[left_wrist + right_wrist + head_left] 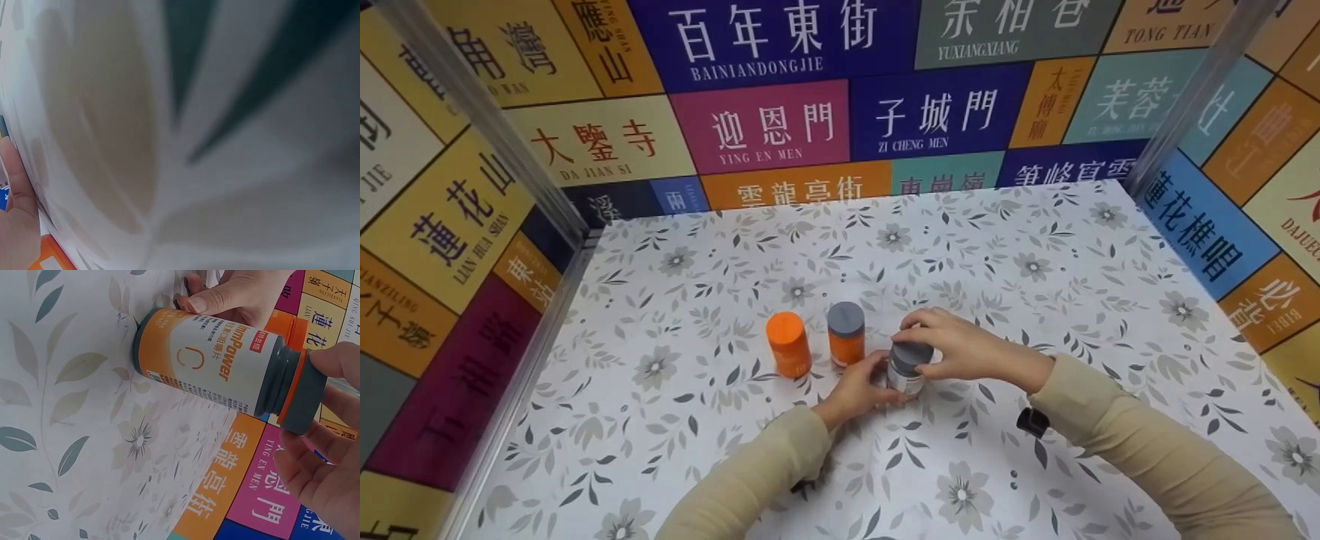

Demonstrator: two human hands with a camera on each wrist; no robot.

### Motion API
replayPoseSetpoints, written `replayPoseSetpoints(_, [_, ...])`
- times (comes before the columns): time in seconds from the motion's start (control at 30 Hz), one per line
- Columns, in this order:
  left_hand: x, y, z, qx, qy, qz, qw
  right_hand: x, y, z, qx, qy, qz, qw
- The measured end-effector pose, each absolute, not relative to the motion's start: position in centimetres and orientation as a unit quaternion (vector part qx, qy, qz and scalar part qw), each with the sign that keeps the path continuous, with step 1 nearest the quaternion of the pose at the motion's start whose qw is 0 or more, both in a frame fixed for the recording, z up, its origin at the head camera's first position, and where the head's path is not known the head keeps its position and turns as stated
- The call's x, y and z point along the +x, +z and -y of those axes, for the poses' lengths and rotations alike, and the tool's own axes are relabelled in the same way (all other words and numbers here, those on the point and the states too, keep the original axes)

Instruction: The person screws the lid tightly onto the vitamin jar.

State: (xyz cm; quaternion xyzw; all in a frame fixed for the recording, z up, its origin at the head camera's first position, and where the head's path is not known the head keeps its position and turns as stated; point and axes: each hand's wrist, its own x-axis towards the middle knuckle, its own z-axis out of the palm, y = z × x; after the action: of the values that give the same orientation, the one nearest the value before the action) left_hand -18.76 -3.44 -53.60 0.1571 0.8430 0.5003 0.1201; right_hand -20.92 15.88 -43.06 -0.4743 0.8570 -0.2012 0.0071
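A grey supplement bottle [905, 381] with a white and orange label stands upright on the patterned tabletop. My left hand [853, 390] holds its body low down, with the thumb on the label in the right wrist view. My right hand [964, 349] grips the grey screw cap [308, 394] between thumb and fingers. Below the cap's orange ring, part of the bottle's dark neck [278, 382] shows. Just left of it stand an orange bottle with a grey cap [847, 341] and an all-orange bottle [790, 346]. The left wrist view shows mostly blurred tabletop, with my left hand at its edge.
A white tabletop [720, 442] with grey leaves and flowers lies under everything. Colourful sign-covered panels [765, 127] rise behind and along both sides. Transparent corner posts [1192, 97] stand at the back. A black device [1033, 422] sits at the right sleeve's cuff.
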Motion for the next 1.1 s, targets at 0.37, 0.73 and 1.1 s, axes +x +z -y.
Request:
replayPoseSetpoints(0.37, [-18.81,-53.65,3.41,0.149,0.491,-0.849,0.128,-20.98,-42.91,-15.6,-0.48,-0.181,-0.859,0.007])
replayPoseSetpoints(0.73, [-18.9,-53.69,3.47,0.145,0.502,-0.842,0.131,-21.04,-42.38,-15.42,-0.478,-0.184,-0.858,0.035])
replayPoseSetpoints(1.1, [-18.77,-53.49,3.42,0.152,0.498,-0.845,0.119,-21.24,-42.73,-15.5,-0.498,-0.2,-0.844,0.01])
